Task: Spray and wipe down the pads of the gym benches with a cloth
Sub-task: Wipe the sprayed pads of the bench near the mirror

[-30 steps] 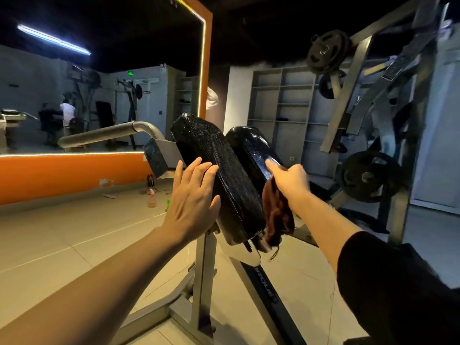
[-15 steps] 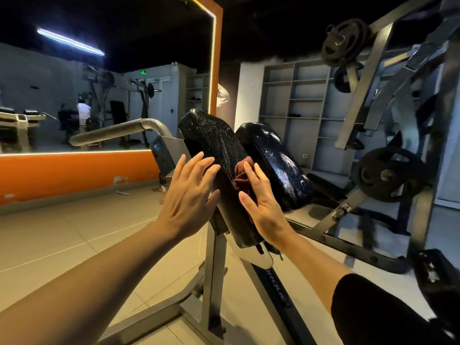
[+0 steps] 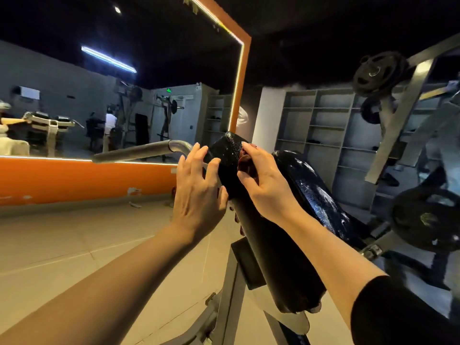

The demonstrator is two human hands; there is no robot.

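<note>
My left hand [image 3: 199,195] lies flat against the left side of the near black pad [image 3: 263,235], fingers straight and spread, the grip wide, holding nothing. My right hand [image 3: 265,185] is on the upper right face of the same pad, near its top end, fingers curled over a dark red cloth [image 3: 245,161]; the grip is closed round the cloth and presses it to the pad. Only a bunched part of the cloth shows between my fingers and thumb.

The near pad stands tilted, top end away from me, bottom end low and close. Its top surface looks wet and speckled. A second black pad [image 3: 321,197] sits just beside it on the right, glossy with wet streaks. Grey metal frame [image 3: 231,290] carries both pads from below. A grey curved handle bar [image 3: 142,151] runs left from behind my left hand.

Behind: orange-framed wall mirror [image 3: 119,103], grey shelving [image 3: 321,125], weight plates [image 3: 375,73] on a rack at right, pale tiled floor [image 3: 62,245]. My right sleeve [image 3: 398,312] is black.
</note>
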